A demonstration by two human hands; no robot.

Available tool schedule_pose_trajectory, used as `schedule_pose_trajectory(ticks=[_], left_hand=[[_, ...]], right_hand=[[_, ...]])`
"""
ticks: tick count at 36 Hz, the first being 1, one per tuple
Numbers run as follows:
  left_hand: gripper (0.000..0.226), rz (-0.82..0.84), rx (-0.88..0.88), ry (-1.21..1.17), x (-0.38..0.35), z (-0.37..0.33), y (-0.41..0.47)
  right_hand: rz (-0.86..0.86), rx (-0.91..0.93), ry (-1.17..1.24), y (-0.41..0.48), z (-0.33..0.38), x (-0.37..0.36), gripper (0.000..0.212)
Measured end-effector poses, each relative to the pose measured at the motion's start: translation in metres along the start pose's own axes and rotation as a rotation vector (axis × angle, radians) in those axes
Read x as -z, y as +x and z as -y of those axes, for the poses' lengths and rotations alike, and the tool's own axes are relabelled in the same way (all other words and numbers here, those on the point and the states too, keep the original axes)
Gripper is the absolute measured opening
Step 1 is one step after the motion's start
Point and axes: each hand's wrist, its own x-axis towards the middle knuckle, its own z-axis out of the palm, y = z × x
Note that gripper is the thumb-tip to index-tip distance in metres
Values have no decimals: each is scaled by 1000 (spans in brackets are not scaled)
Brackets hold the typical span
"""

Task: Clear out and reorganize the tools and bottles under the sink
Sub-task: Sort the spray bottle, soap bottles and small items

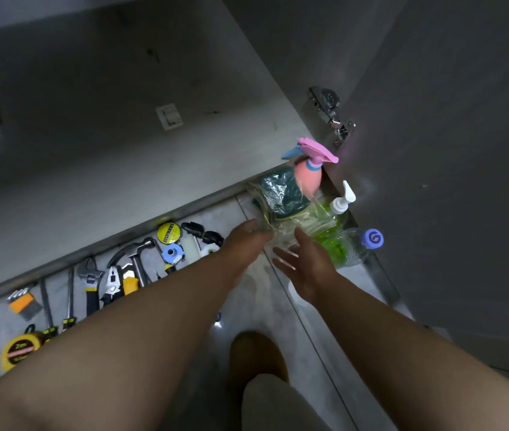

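My left hand reaches forward, its fingers closed on the edge of a clear plastic packet of green scouring pads lying on the floor by the cabinet's front edge. To its right, my right hand hovers over the crinkled plastic with fingers spread and nothing in it. Behind the packet stands a pink spray bottle. A white pump bottle of green liquid and a clear bottle with a purple cap are beside it.
Tools lie in a row on the floor at left: hammer, adjustable wrench, pliers, screwdrivers, yellow tape measure, orange scraper. The grey cabinet floor lies beyond. The open cabinet door is at right.
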Motion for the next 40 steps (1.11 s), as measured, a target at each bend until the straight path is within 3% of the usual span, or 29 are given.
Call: schedule_pose_trajectory(ticks=[2, 6, 10, 12, 17, 21, 25, 29, 34, 40], left_hand=[[37, -14, 19, 91, 17, 7, -4], [13, -93, -30, 313, 63, 19, -20], [22, -138, -30, 555, 112, 21, -43], [24, -119, -30, 692, 132, 23, -54], [26, -87, -93, 840, 162, 37, -72], [64, -60, -105, 910, 163, 53, -66], [76, -54, -115, 955, 158, 67, -44], [77, -59, -130, 967, 153, 70, -22], [67, -112, -171, 930, 156, 66, -5], [49, -222, -200, 1179, 161, 56, 8]], right_hand=[[-9, -34, -67, -2, -7, 3, 29], [60, -111, -320, -12, -24, 6, 17], [179, -120, -565, -22, -40, -6, 20], [229, -45, -686, -21, -48, -16, 33], [233, 411, -1269, -5, -61, -50, 64], [228, 572, -1313, 12, -61, -80, 57], [182, 601, -1389, 32, -57, -104, 48], [152, 518, -1520, 48, -55, -116, 41], [67, 461, -1518, 60, -52, -128, 33], [-41, 458, -1373, 61, -48, -121, 20]])
